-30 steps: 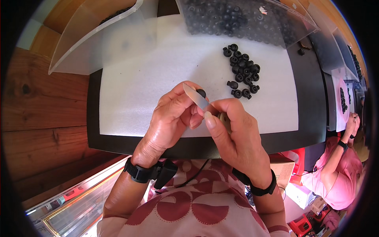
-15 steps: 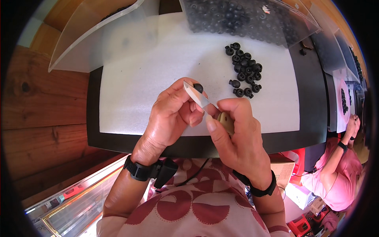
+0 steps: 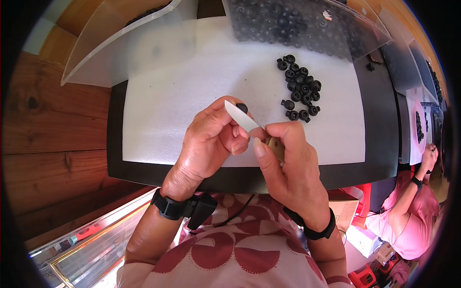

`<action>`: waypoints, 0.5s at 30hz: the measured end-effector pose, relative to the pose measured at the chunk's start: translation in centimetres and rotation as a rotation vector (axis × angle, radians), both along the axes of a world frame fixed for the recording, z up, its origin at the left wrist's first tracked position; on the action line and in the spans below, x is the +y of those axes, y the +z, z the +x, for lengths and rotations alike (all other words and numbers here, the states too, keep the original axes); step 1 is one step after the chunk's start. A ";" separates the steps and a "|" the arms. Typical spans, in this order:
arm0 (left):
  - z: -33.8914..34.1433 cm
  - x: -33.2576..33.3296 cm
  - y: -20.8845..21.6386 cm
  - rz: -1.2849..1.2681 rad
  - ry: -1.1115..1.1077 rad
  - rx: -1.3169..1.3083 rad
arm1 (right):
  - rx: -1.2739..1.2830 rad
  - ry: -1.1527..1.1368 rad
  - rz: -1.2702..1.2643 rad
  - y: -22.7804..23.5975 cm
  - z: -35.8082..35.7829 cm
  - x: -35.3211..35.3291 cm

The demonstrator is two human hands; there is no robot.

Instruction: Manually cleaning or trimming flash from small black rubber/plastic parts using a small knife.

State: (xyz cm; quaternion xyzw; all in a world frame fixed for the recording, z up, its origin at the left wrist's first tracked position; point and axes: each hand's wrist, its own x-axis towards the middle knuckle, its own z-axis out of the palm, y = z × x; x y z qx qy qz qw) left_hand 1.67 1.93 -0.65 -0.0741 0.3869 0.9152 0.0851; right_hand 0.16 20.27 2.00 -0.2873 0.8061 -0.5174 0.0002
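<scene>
Between the thumb and fingertips of my left hand is pinched a small round black cord lock, partly hidden by a blade. My right hand grips a small knife by its tan handle, most of which the fingers cover. The blade points up and to the left and lies across the front of the cord lock, close to my left fingertips. Whether its edge touches the cord lock I cannot tell. Further back on the right, several black cord locks lie in a loose heap on the white foam sheet.
A translucent bin full of black pieces stands at the back. Another clear bin is at the back left. The dark table borders the sheet. At far right a person in pink works beside a pink tray.
The view has shifted slightly. The knife blade has turned a little against the cord lock; both hands keep the same hold. The other person's hands have moved slightly.
</scene>
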 end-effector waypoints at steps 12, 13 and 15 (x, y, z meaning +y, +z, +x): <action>0.0 -0.2 -0.4 -0.010 -0.010 0.027 | -0.030 0.027 -0.004 -0.1 -0.4 0.2; 0.1 -0.1 -0.3 -0.009 -0.004 0.026 | -0.040 0.035 -0.008 0.0 -0.5 0.3; 0.2 -0.1 -0.3 -0.010 0.002 0.032 | -0.042 0.043 -0.021 0.0 -0.6 0.3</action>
